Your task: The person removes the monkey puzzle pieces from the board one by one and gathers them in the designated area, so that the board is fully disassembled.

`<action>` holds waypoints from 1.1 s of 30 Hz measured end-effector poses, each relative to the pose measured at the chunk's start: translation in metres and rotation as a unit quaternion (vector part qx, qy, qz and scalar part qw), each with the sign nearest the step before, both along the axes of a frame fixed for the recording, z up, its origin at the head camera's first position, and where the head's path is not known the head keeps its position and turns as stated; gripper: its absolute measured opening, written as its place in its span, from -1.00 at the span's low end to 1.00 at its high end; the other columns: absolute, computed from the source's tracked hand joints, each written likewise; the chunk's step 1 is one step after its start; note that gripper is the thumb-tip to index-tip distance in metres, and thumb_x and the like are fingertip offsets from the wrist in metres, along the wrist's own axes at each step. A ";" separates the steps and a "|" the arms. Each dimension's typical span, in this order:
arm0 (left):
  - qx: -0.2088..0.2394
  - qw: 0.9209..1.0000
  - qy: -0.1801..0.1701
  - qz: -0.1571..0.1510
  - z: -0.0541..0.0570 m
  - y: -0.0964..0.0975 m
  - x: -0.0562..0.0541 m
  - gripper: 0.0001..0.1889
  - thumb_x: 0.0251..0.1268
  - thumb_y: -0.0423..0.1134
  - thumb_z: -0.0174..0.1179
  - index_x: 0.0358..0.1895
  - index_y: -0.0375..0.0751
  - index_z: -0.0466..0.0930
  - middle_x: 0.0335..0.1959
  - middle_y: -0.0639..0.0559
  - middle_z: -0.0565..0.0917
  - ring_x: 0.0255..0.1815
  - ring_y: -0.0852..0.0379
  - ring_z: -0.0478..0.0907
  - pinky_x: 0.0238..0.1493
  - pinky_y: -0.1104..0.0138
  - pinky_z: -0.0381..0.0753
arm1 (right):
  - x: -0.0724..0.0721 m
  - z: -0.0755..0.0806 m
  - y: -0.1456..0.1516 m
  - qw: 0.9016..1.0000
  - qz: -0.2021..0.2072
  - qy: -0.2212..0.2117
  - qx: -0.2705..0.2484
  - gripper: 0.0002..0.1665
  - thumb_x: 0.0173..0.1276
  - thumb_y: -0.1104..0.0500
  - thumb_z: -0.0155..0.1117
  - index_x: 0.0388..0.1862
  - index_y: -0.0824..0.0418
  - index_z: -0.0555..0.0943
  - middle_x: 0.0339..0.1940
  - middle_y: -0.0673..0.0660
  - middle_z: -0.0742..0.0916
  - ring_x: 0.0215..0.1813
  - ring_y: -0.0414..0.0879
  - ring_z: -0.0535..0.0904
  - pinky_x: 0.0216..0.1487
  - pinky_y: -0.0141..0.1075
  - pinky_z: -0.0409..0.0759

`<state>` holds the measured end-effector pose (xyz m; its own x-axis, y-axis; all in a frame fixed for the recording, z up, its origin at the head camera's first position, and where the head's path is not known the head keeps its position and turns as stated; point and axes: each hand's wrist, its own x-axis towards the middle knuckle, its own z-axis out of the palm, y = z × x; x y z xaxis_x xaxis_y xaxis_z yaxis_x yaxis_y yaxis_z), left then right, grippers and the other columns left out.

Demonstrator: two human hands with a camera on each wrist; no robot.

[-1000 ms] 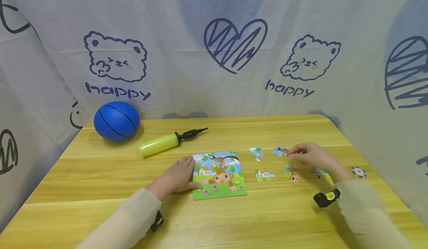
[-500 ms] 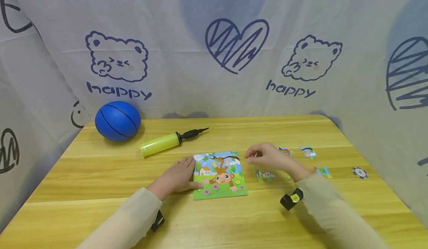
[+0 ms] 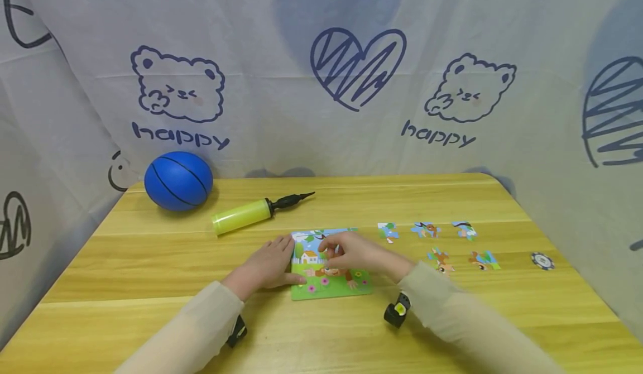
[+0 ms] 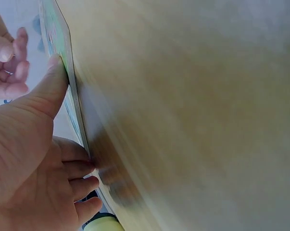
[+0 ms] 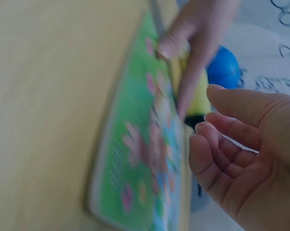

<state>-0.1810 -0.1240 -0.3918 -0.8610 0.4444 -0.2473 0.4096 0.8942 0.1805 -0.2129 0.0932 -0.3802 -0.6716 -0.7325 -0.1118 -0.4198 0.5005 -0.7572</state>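
A square picture board [image 3: 336,291] with a cartoon monkey, a small house and flowers lies flat on the table. My left hand [image 3: 265,264] rests at its left side, thumb on top of the board and straight fingers along the edge. Over the middle of the board hovers my right hand [image 3: 354,253], covering part of the monkey. Seen in the right wrist view, its fingers [image 5: 201,154] curl loosely with nothing between them and the thumb. To the right lie loose jigsaw pieces: a sky piece [image 3: 387,231], a branch piece [image 3: 427,230] and several others.
Behind the board lies a yellow hand pump [image 3: 243,216] with a black nozzle. A blue ball [image 3: 178,181] sits at the back left. On the right is a poker chip [image 3: 542,260]. A printed white cloth [image 3: 271,111] hangs behind the wooden table [image 3: 311,340].
My right hand has swept left from the loose pieces to above the picture board, uncovering the right-hand pieces; its forearm now covers the house piece's spot. My left hand has stayed in place.
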 end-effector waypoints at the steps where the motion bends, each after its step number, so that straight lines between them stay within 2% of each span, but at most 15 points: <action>1: 0.000 1.000 0.001 -0.001 0.000 0.000 0.000 -0.04 0.18 0.26 0.05 0.36 -0.52 0.00 0.40 -0.35 0.00 0.39 -0.22 -0.05 0.35 0.03 -0.02 | 0.001 -0.002 -0.004 1.000 0.003 -0.002 0.006 -0.64 0.26 0.28 0.24 0.03 0.34 0.52 -0.42 0.00 0.59 -0.51 -0.04 0.57 -0.52 -0.27 0.59; 8: 0.005 1.000 0.002 -0.012 -0.001 -0.001 0.000 -0.05 0.20 0.24 0.05 0.35 -0.53 0.00 0.39 -0.36 0.00 0.39 -0.24 -0.05 0.35 0.02 0.00 | 0.006 -0.013 -0.021 0.997 0.039 0.047 0.054 -0.44 0.20 0.21 0.33 0.16 0.35 0.45 -0.50 -0.09 0.57 -0.50 -0.29 0.47 -0.41 -0.45 0.49; 13: 0.014 1.000 0.005 -0.021 -0.003 -0.004 0.000 -0.06 0.21 0.24 0.04 0.36 -0.52 0.01 0.39 -0.36 0.00 0.39 -0.24 -0.05 0.35 0.02 -0.01 | 0.009 -0.017 -0.025 0.993 0.041 0.073 0.084 -0.36 0.12 0.11 0.41 0.16 0.31 0.48 -0.57 -0.09 0.53 -0.55 -0.29 0.34 -0.47 -0.46 0.38; 20: 0.035 0.999 0.004 -0.029 -0.001 -0.009 0.002 -0.04 0.20 0.24 0.05 0.36 -0.52 -0.01 0.40 -0.37 -0.04 0.39 -0.24 -0.08 0.35 0.01 -0.03 | 0.012 -0.014 -0.027 0.985 0.052 0.112 0.120 -0.42 0.11 0.04 0.40 0.10 0.25 0.53 -0.52 -0.07 0.47 -0.51 -0.25 0.31 -0.50 -0.45 0.33; 26: 0.041 0.998 -0.012 -0.035 0.001 -0.011 0.007 0.03 0.12 0.29 0.09 0.39 -0.47 -0.06 0.42 -0.32 -0.10 0.41 -0.21 -0.13 0.36 0.02 -0.05 | 0.014 -0.014 -0.027 0.983 0.046 0.122 0.131 -0.29 0.09 0.01 0.40 0.19 0.28 0.48 -0.48 -0.08 0.46 -0.48 -0.25 0.30 -0.49 -0.46 0.34; 33: 0.044 0.997 -0.014 -0.056 0.003 -0.013 0.010 0.08 0.03 0.29 0.18 0.38 -0.48 -0.05 0.42 -0.33 -0.07 0.40 -0.22 -0.11 0.36 0.03 -0.02 | 0.016 -0.014 -0.027 0.982 0.041 0.130 0.132 -0.32 0.08 0.04 0.40 0.18 0.28 0.49 -0.49 -0.06 0.46 -0.50 -0.25 0.30 -0.51 -0.47 0.32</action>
